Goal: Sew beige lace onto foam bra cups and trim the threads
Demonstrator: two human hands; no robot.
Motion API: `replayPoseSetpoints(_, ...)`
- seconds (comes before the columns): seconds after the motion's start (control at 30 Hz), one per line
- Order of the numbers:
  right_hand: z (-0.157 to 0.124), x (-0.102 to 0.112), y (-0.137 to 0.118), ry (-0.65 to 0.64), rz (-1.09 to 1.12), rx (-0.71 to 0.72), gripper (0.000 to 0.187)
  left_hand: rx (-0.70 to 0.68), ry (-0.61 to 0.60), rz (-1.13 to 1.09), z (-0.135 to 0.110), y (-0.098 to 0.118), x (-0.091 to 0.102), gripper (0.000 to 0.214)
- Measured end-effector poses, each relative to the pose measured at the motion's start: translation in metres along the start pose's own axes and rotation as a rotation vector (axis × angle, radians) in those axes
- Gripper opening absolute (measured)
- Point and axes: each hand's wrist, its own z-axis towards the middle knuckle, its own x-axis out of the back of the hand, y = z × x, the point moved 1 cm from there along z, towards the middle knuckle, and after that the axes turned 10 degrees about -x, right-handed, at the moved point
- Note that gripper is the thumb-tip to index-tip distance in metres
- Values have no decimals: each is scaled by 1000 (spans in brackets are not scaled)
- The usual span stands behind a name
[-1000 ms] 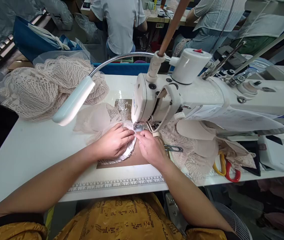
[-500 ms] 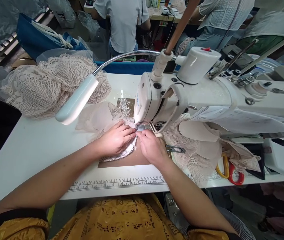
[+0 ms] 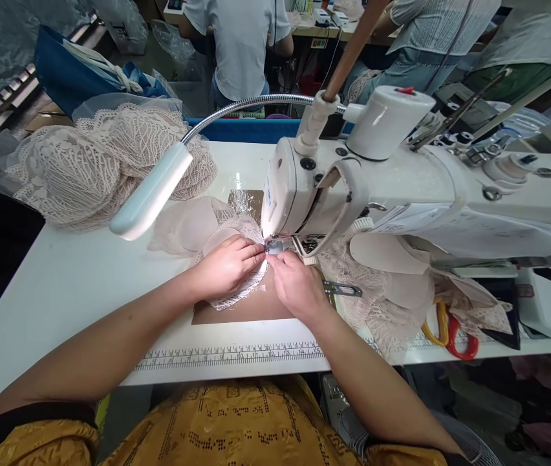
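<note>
Two bare hands work at one white sewing machine (image 3: 299,184) over one pale lace piece with a curved edge (image 3: 237,298), which lies on a flat brown rectangular plate (image 3: 275,307), its far right edge beside the needle area. The left hand (image 3: 229,264) is palm down on the lace piece, fingers close together; its thumb is hidden, so whether it pinches cannot be told. The right hand (image 3: 299,285) has its fingers curled and its index fingertip at the piece's edge, almost meeting the left fingertips; a pinch cannot be made out. The left hand covers much of the piece, and the machine's head overhangs the far side. One white lamp on a bent metal neck (image 3: 154,188) stands in front of one large beige lace heap (image 3: 76,168), far left on the white counter (image 3: 86,285). Right of the right hand lies a beige lace pile (image 3: 377,323) with two smooth rounded panels (image 3: 387,252) showing, and beyond it two handle loops, one yellow (image 3: 437,323) and one red (image 3: 464,345). One printed ruler strip (image 3: 237,357) runs along the near edge. Three other people (image 3: 239,48) are on the far side, partly cut off or blocked.
</note>
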Motion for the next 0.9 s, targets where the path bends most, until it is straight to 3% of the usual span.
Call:
replayPoseSetpoints(0.57,-1,-5,5,3,89,-2,41,75,-21,32,-8,-11,0,43)
replayPoseSetpoints(0.77,-4,-3,9,51,138,57,38,75,-4,-62,-14,-2,16,41)
replayPoseSetpoints(0.9,-6,-3,10,85,144,131,36,143,-72,-80,-14,4,19,32)
